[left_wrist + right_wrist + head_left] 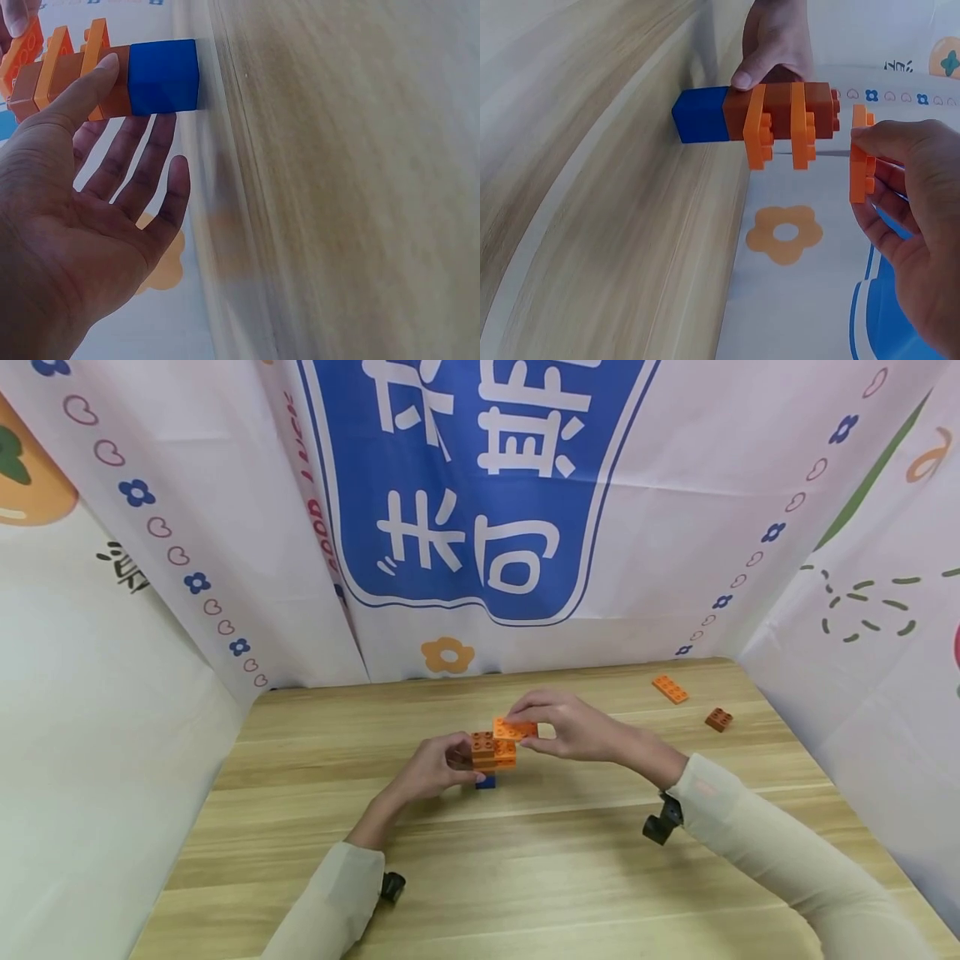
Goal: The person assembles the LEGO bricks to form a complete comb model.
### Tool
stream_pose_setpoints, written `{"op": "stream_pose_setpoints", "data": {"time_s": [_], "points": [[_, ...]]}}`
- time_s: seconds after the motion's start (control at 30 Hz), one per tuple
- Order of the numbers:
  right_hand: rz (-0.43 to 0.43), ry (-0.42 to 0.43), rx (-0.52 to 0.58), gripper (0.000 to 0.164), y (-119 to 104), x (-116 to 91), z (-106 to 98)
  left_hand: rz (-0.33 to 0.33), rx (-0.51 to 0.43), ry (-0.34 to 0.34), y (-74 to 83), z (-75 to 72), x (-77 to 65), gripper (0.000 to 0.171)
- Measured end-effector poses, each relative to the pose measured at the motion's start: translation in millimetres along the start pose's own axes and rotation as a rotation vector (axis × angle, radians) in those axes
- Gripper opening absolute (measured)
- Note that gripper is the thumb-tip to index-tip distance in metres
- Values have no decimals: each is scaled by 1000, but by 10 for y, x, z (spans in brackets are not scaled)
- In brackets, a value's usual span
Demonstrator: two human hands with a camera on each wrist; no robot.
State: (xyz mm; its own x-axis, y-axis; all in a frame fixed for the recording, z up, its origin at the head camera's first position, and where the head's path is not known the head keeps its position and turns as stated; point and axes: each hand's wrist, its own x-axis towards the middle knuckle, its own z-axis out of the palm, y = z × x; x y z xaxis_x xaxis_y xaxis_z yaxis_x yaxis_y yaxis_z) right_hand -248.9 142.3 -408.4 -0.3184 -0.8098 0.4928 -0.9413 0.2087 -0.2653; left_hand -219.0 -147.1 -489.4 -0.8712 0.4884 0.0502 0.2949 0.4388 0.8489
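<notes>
A toy brick tower stands upright on the table, with a blue brick (700, 115) at its base. Above that, brown bricks (819, 109) alternate with two orange plates (755, 139) that jut out to one side. My left hand (429, 767) holds the tower from the left, thumb against the lowest brown brick; the fingertips behind are partly hidden. Between thumb and fingers, my right hand (561, 723) pinches a loose orange plate (858, 169). It hovers just over the tower's top studs, a small gap apart in the right wrist view.
Toward the back right of the wooden table (570, 860) lie another orange plate (670, 688) and a small brown brick (718, 719). A printed white cloth (285, 643) hangs along the table's back edge and both sides.
</notes>
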Motion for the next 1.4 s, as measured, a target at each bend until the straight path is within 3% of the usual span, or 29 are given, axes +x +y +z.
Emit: {"op": "stream_pose_setpoints", "data": {"time_s": [0.73, 1.23, 1.4], "points": [[37, -88, 13, 28, -102, 195, 156, 9, -1, -16, -40, 11, 14, 28], [106, -156, 22, 28, -138, 318, 129, 17, -15, -5, -39, 0, 18, 28], [102, -143, 20, 23, -137, 333, 151, 15, -8, -9, -45, 4, 21, 27]]}}
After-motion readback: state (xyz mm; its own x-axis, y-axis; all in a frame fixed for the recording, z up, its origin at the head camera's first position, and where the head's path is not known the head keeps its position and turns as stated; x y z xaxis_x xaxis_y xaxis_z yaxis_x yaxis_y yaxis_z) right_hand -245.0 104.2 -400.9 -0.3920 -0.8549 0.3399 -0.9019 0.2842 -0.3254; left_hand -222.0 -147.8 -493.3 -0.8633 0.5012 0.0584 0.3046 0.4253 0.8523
